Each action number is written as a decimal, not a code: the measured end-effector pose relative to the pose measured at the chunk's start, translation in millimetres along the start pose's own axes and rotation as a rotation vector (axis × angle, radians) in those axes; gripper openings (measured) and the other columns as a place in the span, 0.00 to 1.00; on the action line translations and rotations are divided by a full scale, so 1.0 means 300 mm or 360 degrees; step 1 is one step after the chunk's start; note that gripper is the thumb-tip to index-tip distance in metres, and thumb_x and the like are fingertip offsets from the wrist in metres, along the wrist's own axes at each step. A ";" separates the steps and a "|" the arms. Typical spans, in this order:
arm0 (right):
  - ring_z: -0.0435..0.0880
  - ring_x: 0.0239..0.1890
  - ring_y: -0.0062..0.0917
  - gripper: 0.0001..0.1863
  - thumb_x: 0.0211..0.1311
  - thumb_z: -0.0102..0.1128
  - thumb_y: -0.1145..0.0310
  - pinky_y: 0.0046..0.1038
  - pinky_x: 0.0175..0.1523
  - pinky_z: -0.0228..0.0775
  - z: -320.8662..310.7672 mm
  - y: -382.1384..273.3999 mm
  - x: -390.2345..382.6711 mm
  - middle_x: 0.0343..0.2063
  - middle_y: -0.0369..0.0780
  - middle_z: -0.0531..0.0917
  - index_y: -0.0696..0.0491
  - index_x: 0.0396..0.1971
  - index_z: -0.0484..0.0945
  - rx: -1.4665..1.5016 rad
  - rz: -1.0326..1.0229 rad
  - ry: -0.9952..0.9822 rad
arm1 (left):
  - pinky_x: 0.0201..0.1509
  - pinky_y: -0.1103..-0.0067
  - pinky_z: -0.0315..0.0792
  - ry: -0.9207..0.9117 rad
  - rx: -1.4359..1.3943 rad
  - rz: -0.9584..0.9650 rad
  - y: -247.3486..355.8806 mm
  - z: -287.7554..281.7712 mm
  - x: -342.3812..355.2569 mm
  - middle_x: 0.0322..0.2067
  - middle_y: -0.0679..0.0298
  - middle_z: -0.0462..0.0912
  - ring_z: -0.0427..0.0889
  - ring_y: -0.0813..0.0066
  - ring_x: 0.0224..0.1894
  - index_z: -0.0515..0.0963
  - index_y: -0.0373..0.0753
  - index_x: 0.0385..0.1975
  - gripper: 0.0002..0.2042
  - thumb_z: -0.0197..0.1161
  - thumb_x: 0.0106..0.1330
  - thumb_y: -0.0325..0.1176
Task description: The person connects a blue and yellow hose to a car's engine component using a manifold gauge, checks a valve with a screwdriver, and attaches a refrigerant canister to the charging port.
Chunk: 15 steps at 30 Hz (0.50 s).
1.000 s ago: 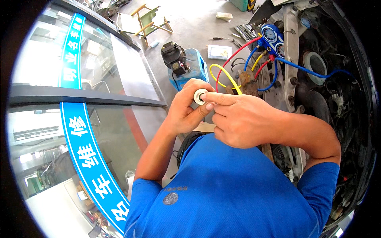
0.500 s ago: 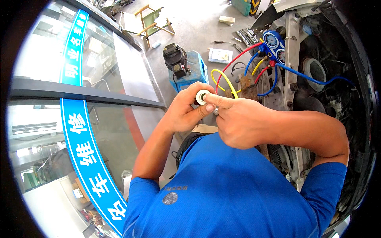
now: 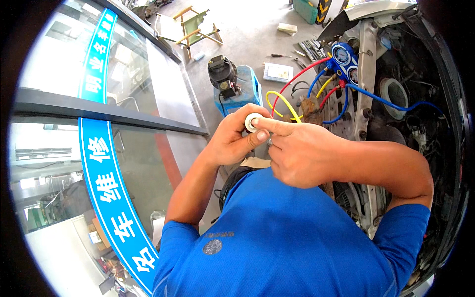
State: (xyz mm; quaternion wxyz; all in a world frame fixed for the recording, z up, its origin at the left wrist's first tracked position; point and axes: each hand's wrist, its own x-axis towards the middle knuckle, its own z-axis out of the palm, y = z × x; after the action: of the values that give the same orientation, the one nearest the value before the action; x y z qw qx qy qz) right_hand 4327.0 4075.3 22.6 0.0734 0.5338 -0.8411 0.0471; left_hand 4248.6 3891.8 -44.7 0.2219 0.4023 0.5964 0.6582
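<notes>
Blue box (image 3: 249, 86) and round-faced gauges (image 3: 341, 55) shift slightly right in head view. Left hand (image 3: 230, 141) grips pale ring-shaped part (image 3: 248, 124) before chest; right hand (image 3: 307, 153) curled, index fingertip at its round hole, can't tell if gripping.

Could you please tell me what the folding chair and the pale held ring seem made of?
Folding chair: tan, straight bars suggest wood; the matte, draped green panel is probably fabric. Pale ring: perhaps plastic or coated metal; smooth and light, but too small to settle.
</notes>
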 end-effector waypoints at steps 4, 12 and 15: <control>0.78 0.25 0.32 0.10 0.38 0.54 0.65 0.41 0.73 0.49 -0.007 -0.007 -0.001 0.13 0.39 0.77 0.53 0.09 0.80 -0.0007 0.0012 -0.0137 | 0.37 0.81 0.70 -0.0038 0.0117 0.0008 -0.006 -0.004 0.005 0.30 0.66 0.77 0.75 0.80 0.33 0.72 0.36 0.43 0.11 0.63 0.66 0.33; 0.82 0.23 0.29 0.11 0.44 0.54 0.64 0.44 0.72 0.46 0.014 -0.014 -0.005 0.13 0.35 0.80 0.45 0.09 0.81 -0.0038 0.0020 -0.0366 | 0.36 0.80 0.71 -0.0059 0.0144 -0.0095 -0.038 -0.003 0.000 0.30 0.66 0.77 0.75 0.80 0.33 0.72 0.36 0.43 0.12 0.63 0.66 0.33; 0.80 0.21 0.29 0.09 0.41 0.55 0.65 0.43 0.71 0.49 0.045 -0.014 -0.013 0.12 0.37 0.78 0.48 0.08 0.80 -0.0004 0.0110 -0.0149 | 0.43 0.80 0.70 -0.0055 0.0174 -0.0251 -0.036 -0.005 0.000 0.37 0.65 0.77 0.75 0.79 0.39 0.72 0.37 0.45 0.12 0.62 0.66 0.32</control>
State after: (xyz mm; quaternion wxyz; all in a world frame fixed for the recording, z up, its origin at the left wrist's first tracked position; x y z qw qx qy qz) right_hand 4331.3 4075.0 8.6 0.0329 0.5059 -0.8616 0.0236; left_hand 4245.2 3892.9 -55.1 0.2610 0.3767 0.6574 0.5981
